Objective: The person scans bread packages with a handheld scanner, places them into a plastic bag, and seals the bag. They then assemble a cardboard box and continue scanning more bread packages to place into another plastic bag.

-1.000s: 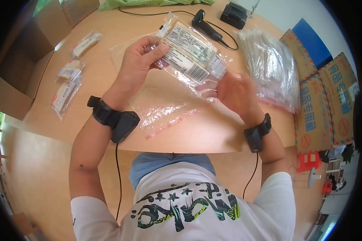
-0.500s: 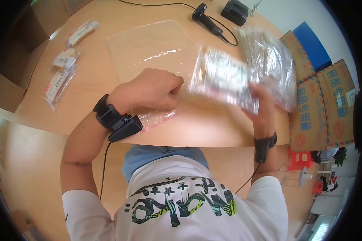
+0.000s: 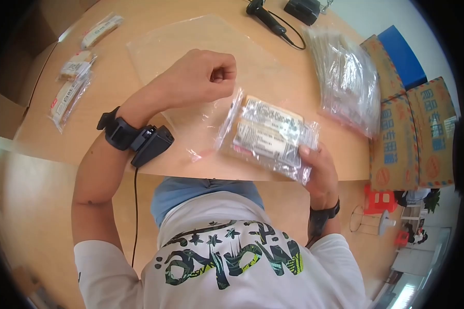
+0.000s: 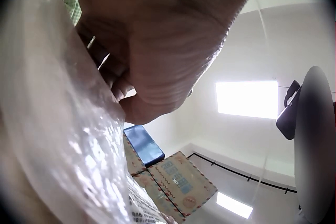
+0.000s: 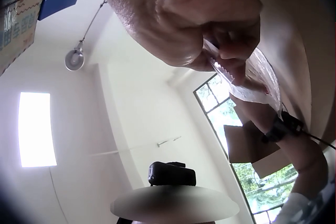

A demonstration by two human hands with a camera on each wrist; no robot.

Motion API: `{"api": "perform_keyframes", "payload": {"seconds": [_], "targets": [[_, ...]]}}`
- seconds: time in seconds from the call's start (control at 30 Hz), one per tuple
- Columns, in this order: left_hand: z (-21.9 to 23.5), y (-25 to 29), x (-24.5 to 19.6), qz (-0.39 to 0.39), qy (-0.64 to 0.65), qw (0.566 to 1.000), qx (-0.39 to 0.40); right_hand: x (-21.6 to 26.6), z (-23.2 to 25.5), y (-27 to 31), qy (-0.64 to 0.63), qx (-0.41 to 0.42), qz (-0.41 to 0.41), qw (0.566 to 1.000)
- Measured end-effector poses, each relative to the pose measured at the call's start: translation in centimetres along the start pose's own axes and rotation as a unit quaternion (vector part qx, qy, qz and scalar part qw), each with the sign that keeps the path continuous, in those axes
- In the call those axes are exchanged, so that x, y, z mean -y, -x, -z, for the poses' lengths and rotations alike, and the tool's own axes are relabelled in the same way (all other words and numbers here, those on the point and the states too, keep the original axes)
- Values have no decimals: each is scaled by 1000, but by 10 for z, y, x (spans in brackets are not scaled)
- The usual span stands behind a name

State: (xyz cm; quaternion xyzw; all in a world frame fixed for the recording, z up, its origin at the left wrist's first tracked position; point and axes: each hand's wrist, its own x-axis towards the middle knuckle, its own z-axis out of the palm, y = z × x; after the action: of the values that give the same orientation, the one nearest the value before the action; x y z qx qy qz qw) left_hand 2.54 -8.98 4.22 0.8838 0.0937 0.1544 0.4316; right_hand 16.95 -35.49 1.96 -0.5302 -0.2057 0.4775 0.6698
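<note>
My right hand (image 3: 322, 167) pinches the right end of a clear food packet (image 3: 270, 131), thumb on top. Inside the packet are two tan blocks with printed white labels and a barcode. To its left, my left hand (image 3: 203, 77) is raised over the table with curled fingers, gripping the film of a large clear plastic bag (image 3: 191, 38). That bag spreads flat behind the hand, and its pink-edged front lies beside the packet. In the left wrist view the bag's film (image 4: 79, 129) rises close to the fingers. The right wrist view shows the packet's serrated end (image 5: 223, 71) between fingers.
Several wrapped food packets (image 3: 69, 100) lie at the table's left, near an open cardboard box (image 3: 23, 67). At the right sits a stack of clear bags (image 3: 345, 82) beside printed cartons (image 3: 397, 144). A barcode scanner (image 3: 265, 15) lies at the back.
The packet has passed from my left hand to my right, then moved down and left toward the large bag's front. My left hand has let it go and lifted the bag's film.
</note>
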Motion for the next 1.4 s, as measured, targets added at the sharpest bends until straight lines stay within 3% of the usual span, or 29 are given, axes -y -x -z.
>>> {"api": "perform_keyframes", "payload": {"seconds": [0.1,0.3,0.4,0.5,0.6,0.67,0.7,0.73,0.8,0.9,1.0,1.03,1.07,1.1,1.13,1.2,1.23,1.33,1.4], "targets": [[-9,3,-2,-63,49,997,6,7,-3,-16,11,9,-14,1000],[-10,4,-1,-78,-11,997,7,18,-24,-34,11,81,-54,995],[-4,2,7,-44,-199,977,-58,24,-24,-34,75,81,-62,992],[9,2,30,49,-392,916,-68,34,-7,-39,119,67,-37,990],[24,3,55,-8,-447,884,-138,33,10,-53,70,10,30,997],[18,-7,47,-25,-155,976,-149,38,13,-63,76,26,41,996],[16,-11,35,-34,-4,989,-147,41,12,-70,78,34,47,995],[17,-10,22,8,97,990,-98,49,6,-76,116,69,55,989],[20,-6,-2,93,293,952,5,65,-10,-90,123,93,78,985],[20,-8,16,60,300,951,-37,80,-24,-135,48,102,156,981],[27,-16,37,61,312,932,-175,103,-18,-235,24,-17,203,979],[29,-19,46,78,311,923,-212,105,-11,-268,179,-68,261,946],[31,-21,56,94,307,914,-249,104,0,-298,328,-117,313,884],[33,-24,66,108,303,902,-288,100,7,-328,474,-182,373,777],[33,-26,78,121,316,897,-286,94,13,-353,598,-243,420,638],[34,-24,95,145,341,884,-283,75,27,-383,655,-221,387,611],[39,-20,89,169,331,897,-240,75,25,-391,681,-211,372,594],[53,-11,65,230,287,925,-94,73,17,-390,722,-157,218,638],[60,-5,55,254,235,938,27,69,13,-382,731,-174,218,623]]}}
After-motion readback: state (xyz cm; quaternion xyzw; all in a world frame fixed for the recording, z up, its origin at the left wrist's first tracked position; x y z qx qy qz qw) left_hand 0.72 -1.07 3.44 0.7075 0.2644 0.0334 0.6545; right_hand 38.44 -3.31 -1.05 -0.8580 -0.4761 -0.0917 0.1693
